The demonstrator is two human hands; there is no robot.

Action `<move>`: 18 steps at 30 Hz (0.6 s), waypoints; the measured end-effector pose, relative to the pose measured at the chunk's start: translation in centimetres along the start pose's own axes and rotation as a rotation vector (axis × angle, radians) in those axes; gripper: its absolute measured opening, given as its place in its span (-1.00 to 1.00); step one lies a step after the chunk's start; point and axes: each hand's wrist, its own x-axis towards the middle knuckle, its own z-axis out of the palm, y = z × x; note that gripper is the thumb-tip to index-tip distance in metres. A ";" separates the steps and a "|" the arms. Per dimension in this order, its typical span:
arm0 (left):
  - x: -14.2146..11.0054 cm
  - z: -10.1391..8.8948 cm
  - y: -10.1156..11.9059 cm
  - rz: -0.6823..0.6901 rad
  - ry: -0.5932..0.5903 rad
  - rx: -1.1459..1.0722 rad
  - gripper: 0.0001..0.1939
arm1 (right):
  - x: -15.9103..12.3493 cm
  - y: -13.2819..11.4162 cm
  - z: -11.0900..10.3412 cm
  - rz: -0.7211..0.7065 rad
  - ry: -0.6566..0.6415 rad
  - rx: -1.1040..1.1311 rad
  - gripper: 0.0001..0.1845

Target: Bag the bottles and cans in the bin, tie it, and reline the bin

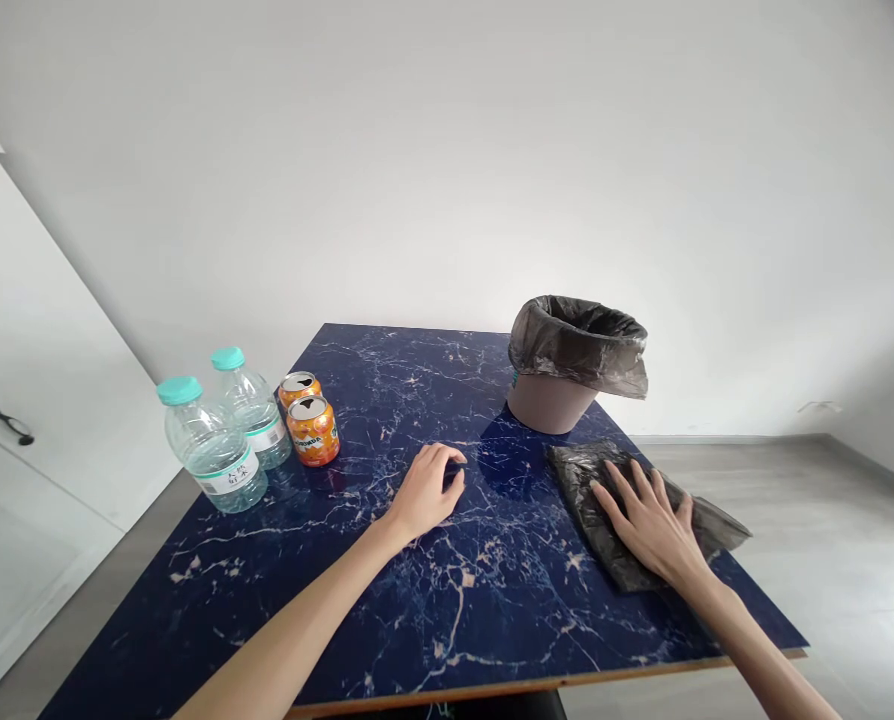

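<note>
At four o'clock the spread right hand seemingly flattens a bag (lifting needs pinching); the half-curled left hand is empty.

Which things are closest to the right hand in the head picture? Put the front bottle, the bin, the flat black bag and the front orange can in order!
1. Flat black bag: right under the right hand.
2. Bin: just beyond the bag.
3. Front orange can: over on the left.
4. Front bottle: even farther left.
</note>
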 end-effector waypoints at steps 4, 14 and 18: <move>-0.1 0.0 0.1 0.003 -0.003 0.005 -0.89 | 0.0 -1.7 -0.7 -0.181 0.069 0.157 -0.26; -0.3 -0.1 0.1 0.007 -0.017 0.014 -0.87 | 1.0 -1.7 0.1 -0.168 0.057 0.217 -0.27; -0.3 -0.1 0.1 0.019 -0.024 0.019 -0.86 | 2.7 -3.2 -5.2 -0.255 0.336 0.304 -0.38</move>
